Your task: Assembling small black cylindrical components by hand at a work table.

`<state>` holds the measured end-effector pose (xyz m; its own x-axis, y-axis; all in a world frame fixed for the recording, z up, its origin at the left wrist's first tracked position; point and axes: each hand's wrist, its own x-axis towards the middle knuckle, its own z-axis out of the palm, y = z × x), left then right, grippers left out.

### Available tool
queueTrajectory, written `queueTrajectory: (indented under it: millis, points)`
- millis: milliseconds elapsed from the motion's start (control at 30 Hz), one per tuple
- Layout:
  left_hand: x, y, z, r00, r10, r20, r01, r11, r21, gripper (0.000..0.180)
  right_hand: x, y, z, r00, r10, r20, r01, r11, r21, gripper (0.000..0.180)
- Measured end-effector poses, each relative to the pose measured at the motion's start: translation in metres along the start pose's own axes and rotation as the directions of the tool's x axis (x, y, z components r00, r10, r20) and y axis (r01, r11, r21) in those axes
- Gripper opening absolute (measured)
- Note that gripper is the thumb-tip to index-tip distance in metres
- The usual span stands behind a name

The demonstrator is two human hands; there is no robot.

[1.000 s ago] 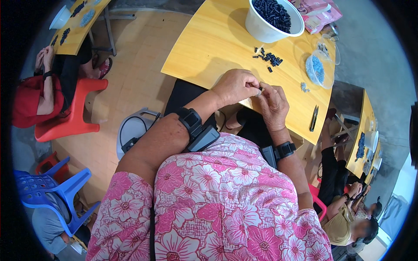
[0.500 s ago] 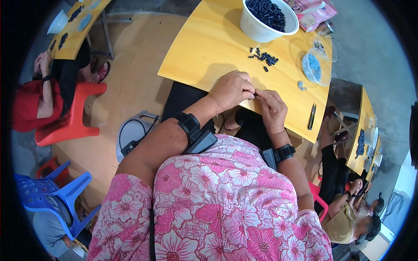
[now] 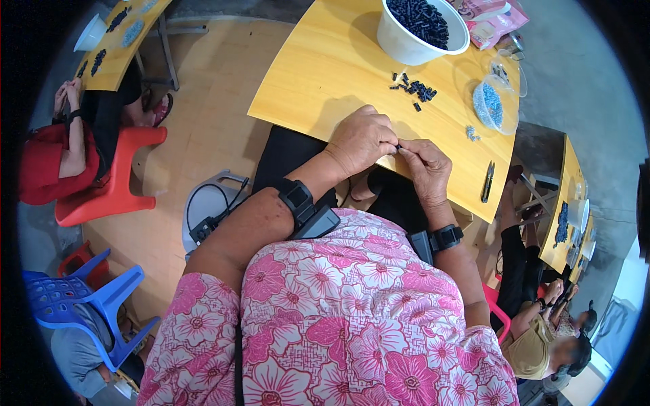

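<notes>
My left hand (image 3: 364, 139) and my right hand (image 3: 429, 168) meet over the near edge of the yellow wooden table (image 3: 305, 81). Both are closed, thumb and fingers pinching a small black piece (image 3: 399, 147) between them, mostly hidden by the fingertips. Just beyond lies a loose pile of short black cylindrical pieces (image 3: 421, 90). Behind it stands a white tub (image 3: 413, 51) heaped with similar pieces. To the right sit a clear round container (image 3: 482, 108) of small light blue parts and a few such parts (image 3: 472, 133) spilled on the tabletop.
Black thread snips (image 3: 487, 181) lie near the table's right edge. A pink bag (image 3: 491, 24) stands at the back right. A grey stool (image 3: 206, 203) is by my left arm. Other people work at tables left and right; red (image 3: 128, 179) and blue (image 3: 112, 298) plastic chairs stand left.
Both hands stay together at the piece; my right hand has shifted slightly right, its fingers a little more extended. The tabletop things appear marginally further right in the picture.
</notes>
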<state>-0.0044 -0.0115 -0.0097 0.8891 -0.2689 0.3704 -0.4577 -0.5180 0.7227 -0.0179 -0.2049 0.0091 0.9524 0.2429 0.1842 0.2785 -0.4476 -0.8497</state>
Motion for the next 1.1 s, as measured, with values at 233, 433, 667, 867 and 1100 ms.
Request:
queueTrajectory:
  millis: [233,433,667,867,1100]
  points:
    - [-0.004,-0.003,-0.002,0.999,0.014,-0.032,-0.013,1.000,0.028,0.008,0.010,-0.012,-0.004,0.952,0.277,0.130,-0.295,0.943,0.151,0.012]
    - [-0.004,0.000,-0.007,1.000,-0.005,0.007,0.005,0.999,0.032,0.006,0.040,-0.028,0.001,0.988,0.139,0.068,-0.153,0.945,0.290,0.017]
    - [0.000,0.007,-0.009,0.996,-0.093,0.001,0.093,0.995,0.030,0.012,0.067,-0.033,0.038,0.992,-0.122,0.035,0.117,0.986,0.118,0.026]
    - [-0.003,-0.004,0.002,0.992,-0.126,-0.030,0.125,0.991,-0.050,0.024,0.070,-0.038,0.047,0.958,-0.266,0.104,0.270,0.962,-0.032,0.031]
    - [-0.002,0.000,0.001,0.980,-0.192,-0.057,0.182,0.973,-0.145,0.044,0.068,-0.030,0.053,0.930,-0.327,0.170,0.345,0.934,-0.090,0.046]
